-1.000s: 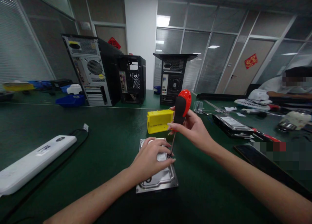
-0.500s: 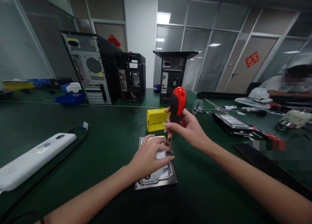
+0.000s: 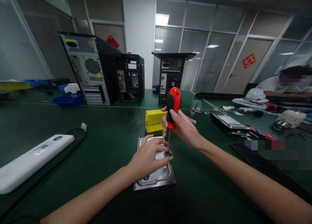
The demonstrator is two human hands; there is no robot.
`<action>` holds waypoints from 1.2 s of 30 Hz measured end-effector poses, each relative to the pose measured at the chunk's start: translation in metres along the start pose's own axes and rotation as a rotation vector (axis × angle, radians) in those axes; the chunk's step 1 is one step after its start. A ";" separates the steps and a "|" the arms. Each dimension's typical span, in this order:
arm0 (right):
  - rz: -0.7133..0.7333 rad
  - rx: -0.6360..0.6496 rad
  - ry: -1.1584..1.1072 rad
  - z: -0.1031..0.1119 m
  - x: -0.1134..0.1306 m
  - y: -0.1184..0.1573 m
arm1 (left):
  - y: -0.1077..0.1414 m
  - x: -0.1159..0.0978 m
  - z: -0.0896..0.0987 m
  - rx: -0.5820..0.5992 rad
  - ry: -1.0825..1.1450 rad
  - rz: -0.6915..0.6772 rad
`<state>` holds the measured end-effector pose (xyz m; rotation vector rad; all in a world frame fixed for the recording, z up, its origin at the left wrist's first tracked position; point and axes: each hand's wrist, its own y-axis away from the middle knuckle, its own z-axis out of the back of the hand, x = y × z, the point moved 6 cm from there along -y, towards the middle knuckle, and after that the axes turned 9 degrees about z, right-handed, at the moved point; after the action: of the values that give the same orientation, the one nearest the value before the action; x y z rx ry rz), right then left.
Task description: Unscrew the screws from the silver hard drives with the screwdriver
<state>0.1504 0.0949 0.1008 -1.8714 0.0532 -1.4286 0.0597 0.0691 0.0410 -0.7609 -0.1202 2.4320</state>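
A silver hard drive (image 3: pixel 158 180) lies flat on the green table in front of me, label side up. My left hand (image 3: pixel 151 154) is laid over it and holds it down, thumb and fingertips on either side of the screwdriver's tip. In my right hand (image 3: pixel 181 126) is a screwdriver (image 3: pixel 173 103) with a red and black handle, gripped by the handle's lower part. Its shaft stands nearly upright, the tip at the drive's right edge; the screw there is too small to make out. Just behind the drive, a yellow box (image 3: pixel 153 121) is partly covered by my right hand.
Computer cases (image 3: pixel 112 71) stand at the back. A white power strip (image 3: pixel 36 162) with a black cable lies left. On the right are another hard drive (image 3: pixel 227 121), a dark flat panel (image 3: pixel 258 165) and scattered tools. A co-worker (image 3: pixel 275 84) sits at the far right.
My right hand's grip on the screwdriver has shifted: the thumb now lies up along the handle and the red collar shows below. My left hand stays on the hard drive.
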 end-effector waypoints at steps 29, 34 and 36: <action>0.033 0.049 0.040 -0.016 0.012 -0.003 | -0.005 0.001 0.003 -0.047 0.046 -0.012; 0.027 0.007 0.059 -0.015 0.014 -0.005 | -0.004 0.000 0.003 -0.042 0.029 -0.002; 0.012 -0.010 0.067 -0.014 0.013 -0.005 | -0.002 0.000 0.003 -0.047 0.020 0.009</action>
<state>0.1415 0.0848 0.1153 -1.8280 0.1045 -1.4850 0.0589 0.0715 0.0441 -0.8076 -0.1676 2.4376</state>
